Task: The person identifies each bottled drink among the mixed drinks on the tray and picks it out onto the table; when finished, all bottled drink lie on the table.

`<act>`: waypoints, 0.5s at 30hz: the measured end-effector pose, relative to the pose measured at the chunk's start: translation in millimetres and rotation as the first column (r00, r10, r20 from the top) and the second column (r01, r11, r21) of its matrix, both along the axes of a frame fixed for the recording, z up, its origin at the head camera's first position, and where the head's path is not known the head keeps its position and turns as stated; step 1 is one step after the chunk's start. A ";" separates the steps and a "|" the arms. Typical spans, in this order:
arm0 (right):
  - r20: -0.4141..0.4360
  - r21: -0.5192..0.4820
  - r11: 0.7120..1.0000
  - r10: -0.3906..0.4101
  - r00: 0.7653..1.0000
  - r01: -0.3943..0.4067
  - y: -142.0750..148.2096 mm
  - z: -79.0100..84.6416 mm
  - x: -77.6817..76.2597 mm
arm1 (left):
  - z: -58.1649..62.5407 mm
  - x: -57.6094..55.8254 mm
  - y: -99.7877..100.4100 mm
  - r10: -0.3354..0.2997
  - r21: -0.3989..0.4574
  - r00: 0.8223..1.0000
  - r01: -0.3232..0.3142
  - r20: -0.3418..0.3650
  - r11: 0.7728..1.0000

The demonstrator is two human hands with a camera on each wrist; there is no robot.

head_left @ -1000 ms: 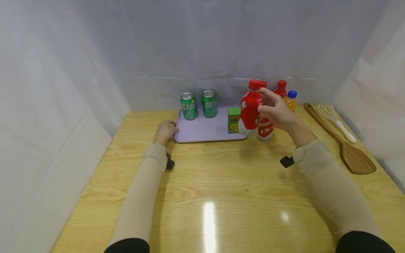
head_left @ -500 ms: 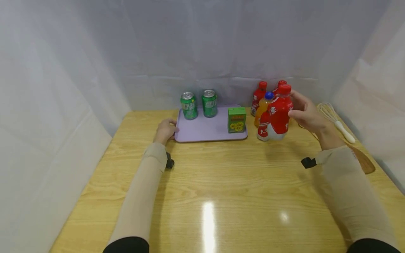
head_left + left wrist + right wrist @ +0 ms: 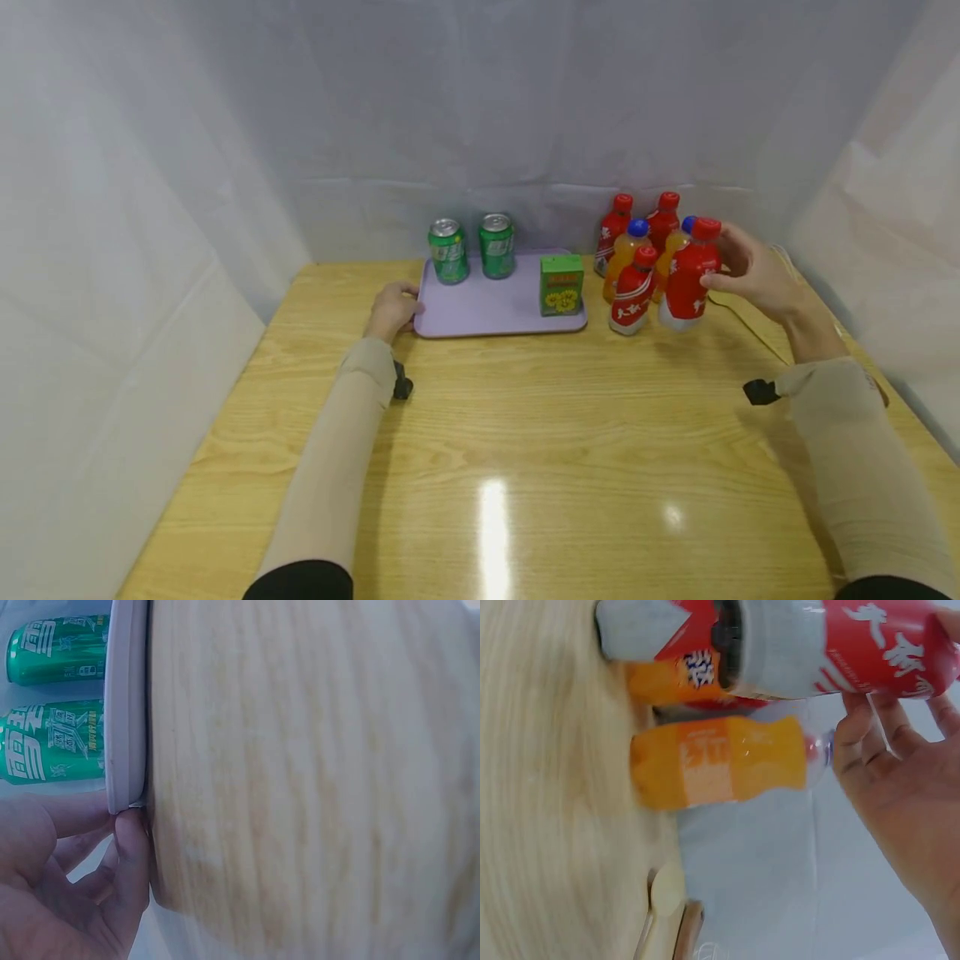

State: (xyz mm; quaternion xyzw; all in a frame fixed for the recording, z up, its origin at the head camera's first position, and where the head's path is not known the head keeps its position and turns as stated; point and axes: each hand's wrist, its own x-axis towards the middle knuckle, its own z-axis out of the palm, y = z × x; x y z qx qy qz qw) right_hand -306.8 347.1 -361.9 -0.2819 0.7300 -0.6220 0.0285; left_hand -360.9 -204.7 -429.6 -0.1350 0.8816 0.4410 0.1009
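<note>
My left hand (image 3: 392, 312) pinches the left edge of a lilac tray (image 3: 480, 307); the left wrist view shows thumb and fingers at the tray's rim (image 3: 126, 705). Two green drink cans (image 3: 448, 254) stand at the tray's back left, and a green carton (image 3: 561, 287) stands near its right end. My right hand (image 3: 761, 279) grips a red-and-white bottle (image 3: 688, 279) by its upper part. The right wrist view has this bottle's base raised off the tabletop. Close behind it is an orange drink bottle (image 3: 720, 761) with a blue cap.
Left of the held bottle stand a small red bottle (image 3: 632, 296) and another orange bottle (image 3: 621, 260). Two more red bottles (image 3: 615, 233) are at the back by the white curtain (image 3: 480, 108). A light-coloured spoon (image 3: 666, 892) lies on the right, partly behind my right arm.
My right hand has carried the red-and-white bottle rightward, from beside the carton to the right of the small red bottle. My left hand and the tray have stayed put.
</note>
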 end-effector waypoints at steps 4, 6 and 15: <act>-0.043 0.177 0.973 -0.141 0.989 0.146 4.5 -7.5 -1.2 | -0.1 0.0 0.1 -0.005 -0.007 1.000 0.005 -0.002 1.000; -0.065 0.270 0.938 -0.206 0.976 0.216 5.1 -10.4 -2.3 | -0.3 -0.2 0.1 -0.003 -0.013 1.000 0.003 -0.003 1.000; -0.076 0.484 0.821 -0.306 0.949 0.304 10.0 -17.1 -7.4 | -0.6 -1.0 -0.3 0.003 -0.020 1.000 -0.003 -0.004 1.000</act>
